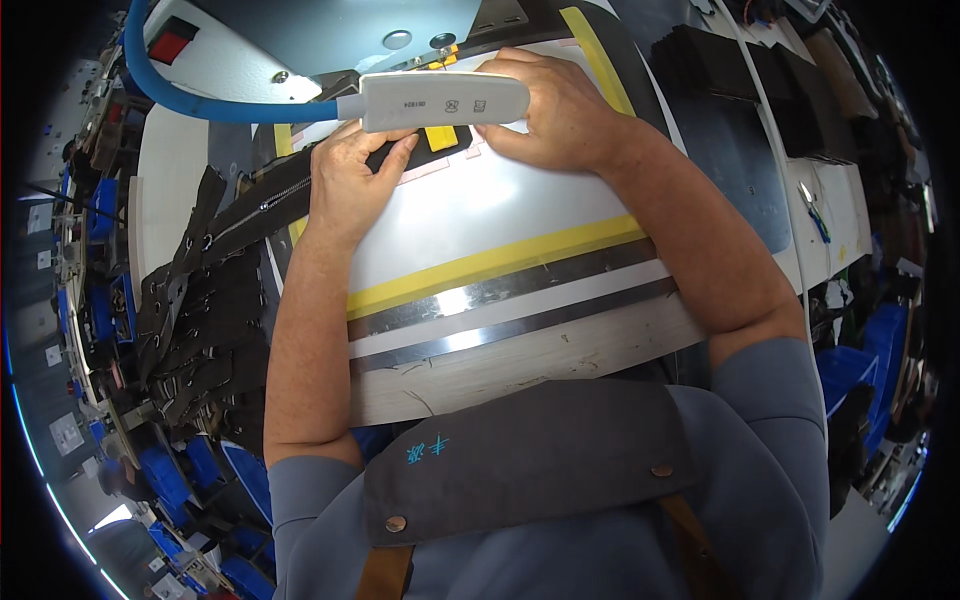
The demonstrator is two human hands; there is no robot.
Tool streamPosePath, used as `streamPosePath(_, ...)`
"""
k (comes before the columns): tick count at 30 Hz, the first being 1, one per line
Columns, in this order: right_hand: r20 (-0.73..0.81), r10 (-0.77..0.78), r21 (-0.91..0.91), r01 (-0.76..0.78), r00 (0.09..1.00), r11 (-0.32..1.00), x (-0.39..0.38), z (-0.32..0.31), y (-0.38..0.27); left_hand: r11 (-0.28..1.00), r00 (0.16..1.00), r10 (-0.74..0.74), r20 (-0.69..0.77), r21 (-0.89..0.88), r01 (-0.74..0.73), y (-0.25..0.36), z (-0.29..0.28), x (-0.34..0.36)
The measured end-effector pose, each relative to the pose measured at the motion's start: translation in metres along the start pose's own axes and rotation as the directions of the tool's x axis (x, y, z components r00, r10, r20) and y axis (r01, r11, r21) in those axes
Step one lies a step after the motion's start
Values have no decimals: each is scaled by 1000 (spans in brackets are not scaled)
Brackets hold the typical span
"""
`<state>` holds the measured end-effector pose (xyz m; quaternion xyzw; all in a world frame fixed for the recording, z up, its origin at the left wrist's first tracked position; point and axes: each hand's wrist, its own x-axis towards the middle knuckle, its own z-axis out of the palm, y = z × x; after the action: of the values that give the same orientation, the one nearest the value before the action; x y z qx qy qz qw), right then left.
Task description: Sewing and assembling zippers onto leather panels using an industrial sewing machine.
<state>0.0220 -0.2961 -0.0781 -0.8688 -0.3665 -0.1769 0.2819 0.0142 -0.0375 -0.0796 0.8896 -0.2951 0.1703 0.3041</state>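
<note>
My left hand (352,182) is closed on a black zippered strip (285,200) of fabric, its thumb pointing right and its fingertips partly covered by a white lamp head (440,103). The strip trails off to the left, its metal zip facing up. Under the lamp lies a dark fabric end beside a yellow guide piece (440,138), close to the sewing machine's needle area. My right hand (565,115) rests on the white work plate (480,215), right of the fabric end. Its thumb and forefinger are apart; the lamp hides the space between them.
A blue gooseneck (220,106) carries the lamp across the pale machine body (340,35). Black zippered pieces (205,330) hang in a heap at the left. Yellow tape (500,262) borders the plate. Stacked dark pieces (810,105) and thread snips (815,215) lie at the right.
</note>
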Motion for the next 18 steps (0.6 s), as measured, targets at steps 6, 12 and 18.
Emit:
streamPosePath(6,-19,-21,11,21,1000,1000,-3,2,7,1000,1000,-9,17,-11,9,1,2,1)
streamPosePath(12,-47,-17,27,18,999,999,-4,4,6,999,999,-28,28,-18,29,0,2,1)
streamPosePath(18,-86,-51,10,52,995,999,-5,8,11,998,999,-41,18,-36,41,-2,4,2)
